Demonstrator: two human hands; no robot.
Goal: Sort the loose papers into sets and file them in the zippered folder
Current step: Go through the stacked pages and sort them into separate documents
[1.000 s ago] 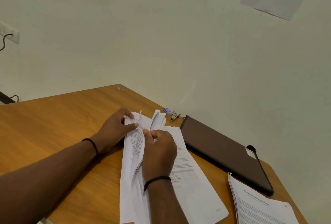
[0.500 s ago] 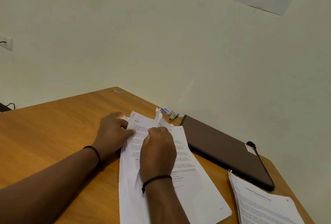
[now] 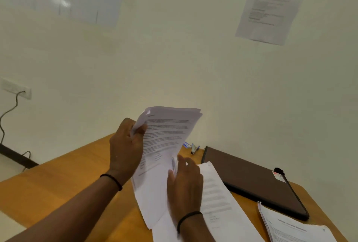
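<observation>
The sheaf of white printed papers has risen off the orange-brown wooden table — left hand pinching its edge, right hand seemingly loose-fingered behind it — closed brown zippered folder lying beside

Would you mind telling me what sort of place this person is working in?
Probably an office or study room: a wooden desk against a plain wall, printed notices taped up, and a stapler beside a brown zippered folder.
</observation>
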